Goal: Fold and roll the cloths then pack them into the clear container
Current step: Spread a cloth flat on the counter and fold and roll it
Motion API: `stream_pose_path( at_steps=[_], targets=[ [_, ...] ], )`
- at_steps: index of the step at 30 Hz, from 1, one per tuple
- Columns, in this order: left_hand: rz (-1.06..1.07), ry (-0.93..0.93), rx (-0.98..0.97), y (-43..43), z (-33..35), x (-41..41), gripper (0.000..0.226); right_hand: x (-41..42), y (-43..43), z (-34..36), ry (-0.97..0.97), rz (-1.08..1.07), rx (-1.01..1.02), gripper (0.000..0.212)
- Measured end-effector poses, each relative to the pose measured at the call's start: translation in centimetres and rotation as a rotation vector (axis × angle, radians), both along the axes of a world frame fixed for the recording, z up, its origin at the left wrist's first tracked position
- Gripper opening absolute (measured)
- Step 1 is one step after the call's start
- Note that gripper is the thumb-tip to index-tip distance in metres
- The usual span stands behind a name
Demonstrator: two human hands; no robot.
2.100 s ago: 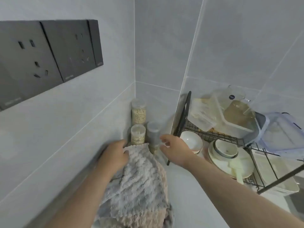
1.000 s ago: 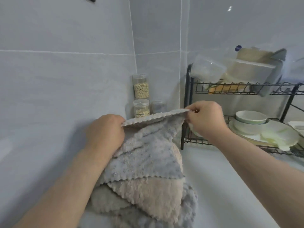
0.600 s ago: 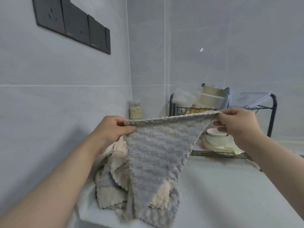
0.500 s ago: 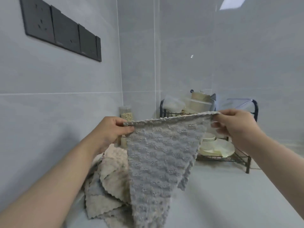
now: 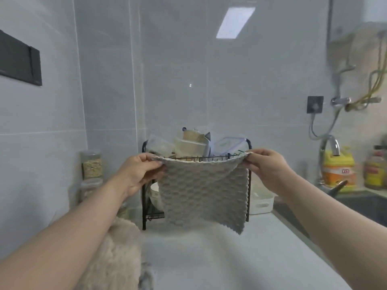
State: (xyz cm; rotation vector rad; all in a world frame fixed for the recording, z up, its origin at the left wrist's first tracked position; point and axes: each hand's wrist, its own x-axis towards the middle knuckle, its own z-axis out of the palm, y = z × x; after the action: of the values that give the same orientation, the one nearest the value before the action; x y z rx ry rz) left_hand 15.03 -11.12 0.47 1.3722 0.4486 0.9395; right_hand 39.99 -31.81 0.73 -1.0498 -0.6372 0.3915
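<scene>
Above the counter (image 5: 230,258), in front of the dish rack (image 5: 143,206), the grey cloth (image 5: 204,197) hangs spread between both hands. The left hand (image 5: 139,174) pinches the upper left corner between thumb and fingers; the right hand (image 5: 265,170) pinches the upper right corner in the same way. Compared with half a second earlier, the cloth no longer trails as a twisted triangle onto the pile of cloths (image 5: 117,254). It now hangs clear of the pile, nearly square, with its lower edge free above the counter and its top edge slightly slack. The pile lies at lower left, beside the left forearm. Judgement: the cloth is separated and opened, so folding can begin; nothing is rolled or packed yet. Clear containers (image 5: 228,145) sit on top of the rack; which one is the target cannot be told.
</scene>
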Motion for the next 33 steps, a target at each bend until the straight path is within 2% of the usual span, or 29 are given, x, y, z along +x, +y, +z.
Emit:
stream_pose_path(
  at_steps=[4, 9, 13, 16, 19, 21, 23, 24, 25, 27, 29, 30, 33],
  targets=[
    [-0.029, 0.171, 0.131, -1.5, -4.7, -1.5, 0.015, 1.1, -3.6, -4.3, -0.033, 0.093, -0.116, 0.012],
    [-0.062, 0.638, 0.433, -4.5, -13.7, -3.4, 0.011, 1.1, -8.6, -13.2, -0.110, 0.104, -0.499, 0.013],
    [-0.148, 0.903, 0.668, -6.8, -18.2, -4.6, 0.013, -0.6, -11.1, -17.8, -0.350, 0.080, -0.819, 0.013],
    [-0.193, 0.957, 0.799, -8.3, -18.9, -5.1, 0.017, -1.7, -12.1, -19.0, -0.509, 0.060, -0.925, 0.011],
    [-0.238, 0.999, 0.861, -9.2, -18.8, -5.6, 0.026, -2.2, -12.7, -19.5, -0.628, 0.053, -0.974, 0.017],
    [-0.264, 1.026, 0.895, -9.2, -18.6, -5.9, 0.027, -2.4, -12.9, -19.6, -0.712, 0.086, -1.006, 0.014],
    [-0.269, 0.954, 0.877, -9.3, -18.3, -5.8, 0.033, -2.4, -13.0, -19.5, -0.762, 0.101, -1.014, 0.004],
    [-0.242, 0.891, 0.840, -9.3, -18.1, -5.6, 0.036, -2.4, -12.8, -19.3, -0.783, 0.098, -1.000, 0.006],
    [-0.193, 0.845, 0.825, -9.3, -17.9, -5.2, 0.035, -2.3, -12.5, -19.1, -0.806, 0.088, -0.997, 0.012],
    [-0.149, 0.884, 0.911, -8.8, -18.0, -3.9, 0.026, -2.5, -11.4, -18.9, -0.921, 0.075, -1.032, 0.036],
    [-0.228, 0.986, 0.944, -8.4, -18.4, -2.5, 0.036, -2.8, -9.9, -19.1, -1.041, 0.104, -1.112, 0.068],
    [-0.264, 1.037, 0.938, -8.3, -18.7, -2.0, 0.041, -2.9, -9.2, -19.1, -1.075, 0.132, -1.153, 0.078],
    [-0.337, 1.182, 0.991, -7.7, -19.1, -1.4, 0.061, -2.7, -8.0, -19.8, -1.130, 0.245, -1.256, 0.084]
  ],
)
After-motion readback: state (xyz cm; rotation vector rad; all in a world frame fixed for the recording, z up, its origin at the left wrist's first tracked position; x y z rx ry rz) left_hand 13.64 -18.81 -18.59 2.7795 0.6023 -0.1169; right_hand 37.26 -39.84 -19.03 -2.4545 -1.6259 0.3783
